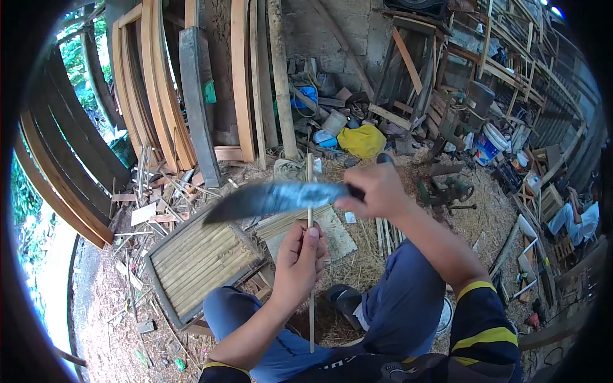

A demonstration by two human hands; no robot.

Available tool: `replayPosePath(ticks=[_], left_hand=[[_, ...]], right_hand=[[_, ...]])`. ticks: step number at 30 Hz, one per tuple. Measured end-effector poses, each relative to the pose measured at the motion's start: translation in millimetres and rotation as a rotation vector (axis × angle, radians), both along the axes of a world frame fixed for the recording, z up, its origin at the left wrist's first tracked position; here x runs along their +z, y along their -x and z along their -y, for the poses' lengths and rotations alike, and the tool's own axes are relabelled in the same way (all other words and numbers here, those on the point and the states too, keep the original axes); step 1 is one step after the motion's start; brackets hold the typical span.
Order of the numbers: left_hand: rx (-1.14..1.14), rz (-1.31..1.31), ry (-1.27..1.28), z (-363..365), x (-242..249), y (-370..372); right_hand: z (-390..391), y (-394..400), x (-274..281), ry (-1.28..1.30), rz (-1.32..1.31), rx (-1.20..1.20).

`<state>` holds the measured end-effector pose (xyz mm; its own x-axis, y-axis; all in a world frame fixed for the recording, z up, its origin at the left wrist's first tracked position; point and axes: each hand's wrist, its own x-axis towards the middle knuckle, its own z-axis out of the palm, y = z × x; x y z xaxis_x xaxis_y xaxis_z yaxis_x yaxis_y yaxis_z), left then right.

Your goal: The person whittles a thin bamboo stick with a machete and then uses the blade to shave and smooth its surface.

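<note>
My right hand (375,190) grips the dark handle of a broad-bladed machete (274,201), its blade pointing left and a little blurred. A thin pale strip of bamboo or wood (311,287) stands upright in front of me, pinched between the fingers and thumb of my left hand (300,262). The blade crosses the strip's upper part in this view, above my left hand. Below, the strip's lower end reaches down between my legs.
A slatted bamboo panel in a frame (204,258) lies at left, beside a bundle of thin strips (294,223) on a pale board (341,239). Shavings cover the ground. Planks (239,83) lean at the back near a yellow sack (361,140). Another person (578,220) sits far right.
</note>
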<state>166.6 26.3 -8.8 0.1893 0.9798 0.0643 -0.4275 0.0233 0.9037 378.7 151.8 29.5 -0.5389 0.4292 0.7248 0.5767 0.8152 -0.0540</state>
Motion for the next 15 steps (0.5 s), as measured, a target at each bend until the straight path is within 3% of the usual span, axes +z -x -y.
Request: replayPosePath(ticks=[3, 10, 15], left_hand=[[0.071, -0.046, 0.029, 0.1, -2.4, -4.1], [0.010, -0.027, -0.004, 2.9, -3.1, -5.0], [0.009, 0.018, -0.007, -1.9, -3.9, 1.9]], right_hand=[[4.9, 11.2, -3.0, -0.103, 0.115, 0.009], [-26.0, -22.7, 0.5, 0.109, -0.221, -0.240], [-1.2, 1.2, -2.1, -0.018, -0.023, 0.014]])
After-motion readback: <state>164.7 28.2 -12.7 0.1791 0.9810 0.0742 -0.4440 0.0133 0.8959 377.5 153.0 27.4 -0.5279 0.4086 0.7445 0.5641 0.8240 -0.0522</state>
